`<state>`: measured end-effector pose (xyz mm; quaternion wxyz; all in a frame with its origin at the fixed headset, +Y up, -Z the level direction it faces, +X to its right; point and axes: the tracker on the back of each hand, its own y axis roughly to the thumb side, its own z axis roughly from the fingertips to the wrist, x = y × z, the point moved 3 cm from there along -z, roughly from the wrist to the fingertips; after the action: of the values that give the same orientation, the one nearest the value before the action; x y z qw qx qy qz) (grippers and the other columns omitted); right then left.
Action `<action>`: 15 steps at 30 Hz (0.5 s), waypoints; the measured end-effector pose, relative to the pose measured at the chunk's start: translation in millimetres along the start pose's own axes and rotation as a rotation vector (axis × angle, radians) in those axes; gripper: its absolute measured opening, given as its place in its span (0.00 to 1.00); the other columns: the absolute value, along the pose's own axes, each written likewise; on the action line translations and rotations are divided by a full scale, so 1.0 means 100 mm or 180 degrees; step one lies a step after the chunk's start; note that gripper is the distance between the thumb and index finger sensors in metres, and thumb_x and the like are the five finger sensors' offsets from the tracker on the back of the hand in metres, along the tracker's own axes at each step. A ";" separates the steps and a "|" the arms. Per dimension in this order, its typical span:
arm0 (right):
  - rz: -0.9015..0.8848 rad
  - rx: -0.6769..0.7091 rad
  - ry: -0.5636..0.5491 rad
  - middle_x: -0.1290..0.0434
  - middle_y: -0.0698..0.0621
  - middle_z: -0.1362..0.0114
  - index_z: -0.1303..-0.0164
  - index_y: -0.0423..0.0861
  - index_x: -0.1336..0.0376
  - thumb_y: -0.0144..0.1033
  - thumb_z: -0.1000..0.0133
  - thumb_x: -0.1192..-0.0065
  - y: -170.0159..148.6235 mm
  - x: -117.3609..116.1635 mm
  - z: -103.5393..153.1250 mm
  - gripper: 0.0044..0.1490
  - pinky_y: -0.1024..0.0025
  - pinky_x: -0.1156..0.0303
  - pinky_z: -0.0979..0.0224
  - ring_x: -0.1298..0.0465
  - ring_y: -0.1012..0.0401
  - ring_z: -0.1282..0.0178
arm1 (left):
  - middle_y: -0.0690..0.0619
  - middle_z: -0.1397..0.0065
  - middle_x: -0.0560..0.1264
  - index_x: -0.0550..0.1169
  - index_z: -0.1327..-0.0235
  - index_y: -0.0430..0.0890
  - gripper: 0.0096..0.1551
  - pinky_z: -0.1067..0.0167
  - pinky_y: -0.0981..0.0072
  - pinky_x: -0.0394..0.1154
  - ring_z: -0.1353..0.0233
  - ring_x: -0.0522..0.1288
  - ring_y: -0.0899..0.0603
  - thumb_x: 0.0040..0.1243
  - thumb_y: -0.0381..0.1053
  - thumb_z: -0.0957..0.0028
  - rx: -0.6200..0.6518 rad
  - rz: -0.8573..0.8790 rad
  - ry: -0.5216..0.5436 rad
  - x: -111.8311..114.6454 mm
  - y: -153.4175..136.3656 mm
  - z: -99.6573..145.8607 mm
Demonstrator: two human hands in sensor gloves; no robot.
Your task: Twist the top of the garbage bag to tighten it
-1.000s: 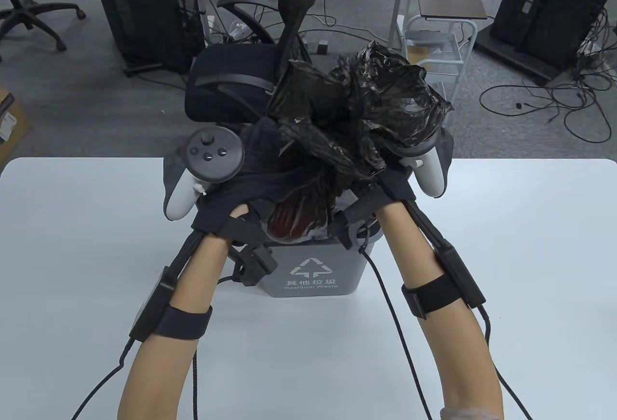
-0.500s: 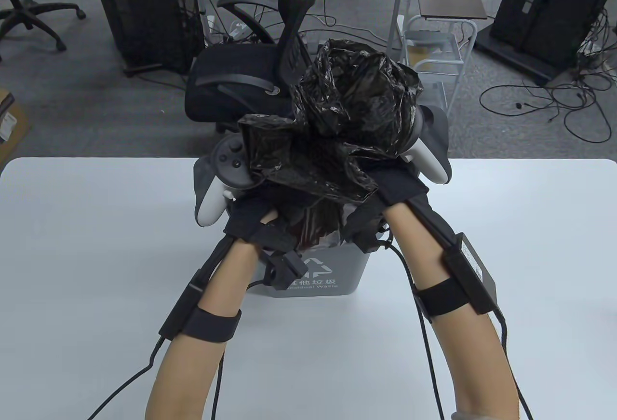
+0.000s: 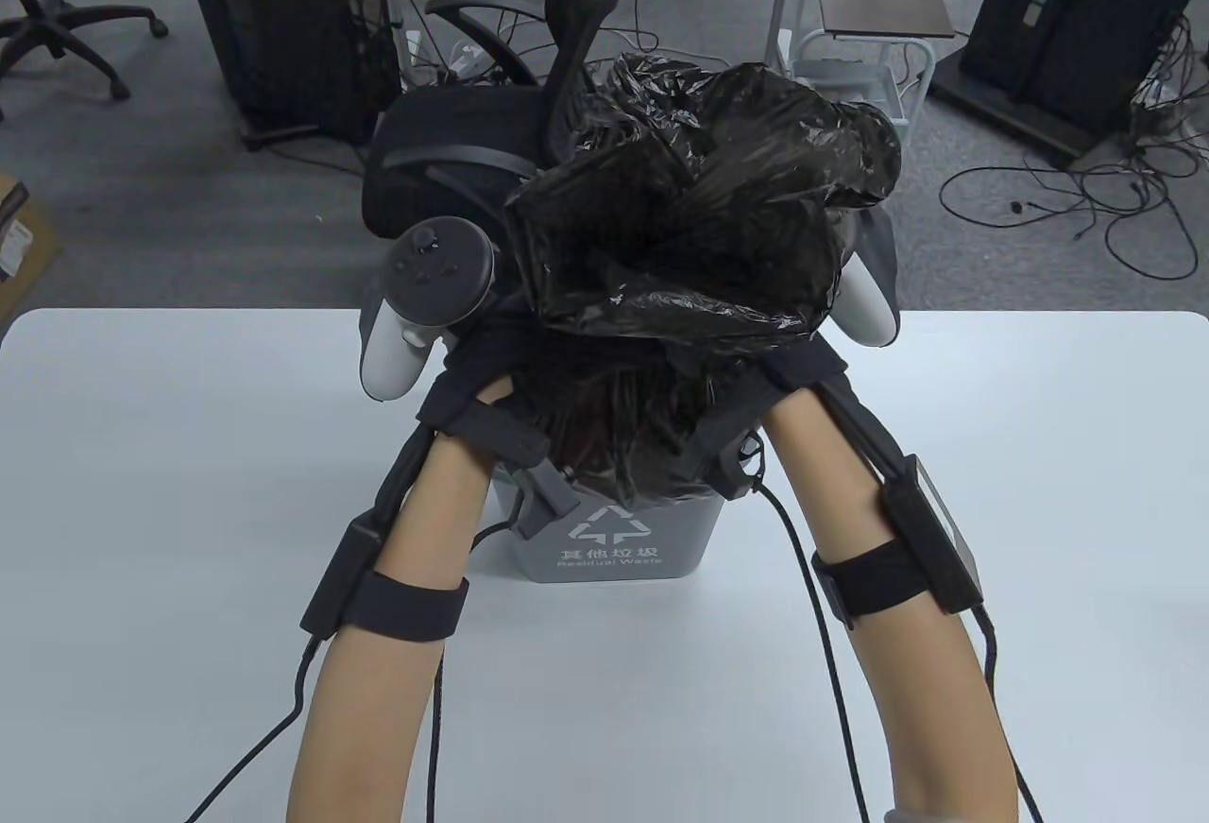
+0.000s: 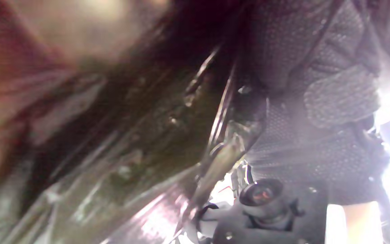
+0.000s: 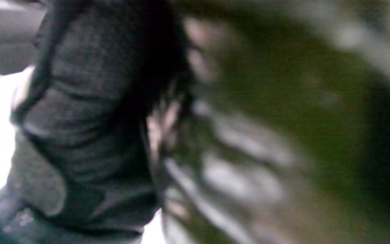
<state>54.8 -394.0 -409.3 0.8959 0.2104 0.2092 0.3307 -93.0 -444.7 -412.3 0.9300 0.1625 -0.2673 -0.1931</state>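
Garbage bag (image 3: 689,218) sits in the grey waste bin (image 3: 614,549) on the white table (image 3: 170,502), its black top bunched up and flaring above my hands. Left hand (image 3: 482,379) holds the gathered neck from the left, right hand (image 3: 784,369) from the right, both wrapped on the plastic below the flare. Left wrist view shows stretched film against the glove; right wrist view is blurred, fingers hard to make out. Office chair (image 3: 453,152) stands behind the table.
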 end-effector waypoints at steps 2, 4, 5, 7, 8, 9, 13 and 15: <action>-0.0019 0.0008 -0.0033 0.68 0.37 0.05 0.15 0.62 0.40 0.50 0.31 0.53 0.00 0.00 0.01 0.31 0.28 0.69 0.19 0.72 0.33 0.13 | 0.61 0.13 0.68 0.65 0.20 0.59 0.44 0.28 0.28 0.31 0.04 0.47 0.40 0.70 0.65 0.48 0.0004 0.0141 -0.0025 0.01 -0.03 -0.02; 0.0073 -0.0004 -0.0019 0.67 0.37 0.05 0.15 0.63 0.40 0.51 0.31 0.53 0.00 0.00 0.01 0.31 0.28 0.68 0.19 0.71 0.33 0.13 | 0.63 0.15 0.70 0.69 0.24 0.61 0.37 0.28 0.28 0.31 0.05 0.48 0.40 0.69 0.64 0.46 -0.0048 0.0203 0.0023 0.01 -0.07 -0.02; 0.0082 -0.0001 -0.0030 0.67 0.37 0.05 0.15 0.62 0.40 0.50 0.31 0.53 0.00 0.00 0.01 0.31 0.28 0.68 0.19 0.71 0.33 0.12 | 0.64 0.16 0.70 0.70 0.27 0.62 0.31 0.28 0.28 0.31 0.05 0.49 0.41 0.65 0.64 0.42 -0.0072 0.0201 0.0037 0.01 -0.08 -0.02; 0.0073 0.0015 -0.0053 0.65 0.36 0.05 0.16 0.62 0.39 0.50 0.32 0.52 0.00 -0.01 0.02 0.31 0.28 0.66 0.19 0.70 0.33 0.12 | 0.65 0.16 0.70 0.75 0.34 0.64 0.21 0.28 0.28 0.31 0.05 0.49 0.41 0.62 0.63 0.39 -0.0111 0.0247 0.0075 0.00 -0.09 -0.02; 0.0043 0.0014 -0.0066 0.63 0.36 0.05 0.16 0.61 0.39 0.50 0.32 0.52 -0.01 0.00 0.01 0.31 0.28 0.66 0.19 0.69 0.32 0.12 | 0.65 0.15 0.69 0.75 0.35 0.64 0.20 0.28 0.28 0.30 0.05 0.48 0.41 0.61 0.63 0.38 -0.0112 0.0243 0.0056 0.01 -0.10 -0.03; 0.0030 0.0009 -0.0064 0.61 0.36 0.05 0.16 0.60 0.38 0.50 0.32 0.51 -0.01 0.00 0.01 0.31 0.28 0.66 0.19 0.68 0.32 0.12 | 0.64 0.15 0.69 0.75 0.35 0.64 0.19 0.29 0.28 0.30 0.05 0.48 0.41 0.61 0.63 0.38 -0.0126 0.0213 0.0063 0.01 -0.10 -0.02; 0.0085 -0.0029 -0.0098 0.55 0.36 0.05 0.18 0.58 0.37 0.49 0.33 0.48 -0.02 0.02 0.02 0.31 0.27 0.63 0.19 0.63 0.31 0.11 | 0.63 0.14 0.69 0.75 0.35 0.63 0.19 0.28 0.29 0.30 0.05 0.48 0.41 0.59 0.62 0.37 -0.0261 -0.0238 0.0238 -0.01 -0.07 0.02; 0.0168 -0.0054 -0.0117 0.52 0.37 0.06 0.19 0.58 0.36 0.49 0.33 0.47 -0.03 0.03 0.01 0.30 0.27 0.62 0.19 0.61 0.31 0.11 | 0.63 0.14 0.69 0.76 0.35 0.63 0.19 0.28 0.29 0.30 0.05 0.48 0.41 0.59 0.62 0.37 -0.0314 -0.0479 0.0313 -0.01 -0.06 0.03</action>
<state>58.8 -394.4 -410.1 0.8923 0.2142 0.1843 0.3521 -97.5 -449.6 -412.5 0.9317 0.1454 -0.1986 -0.2672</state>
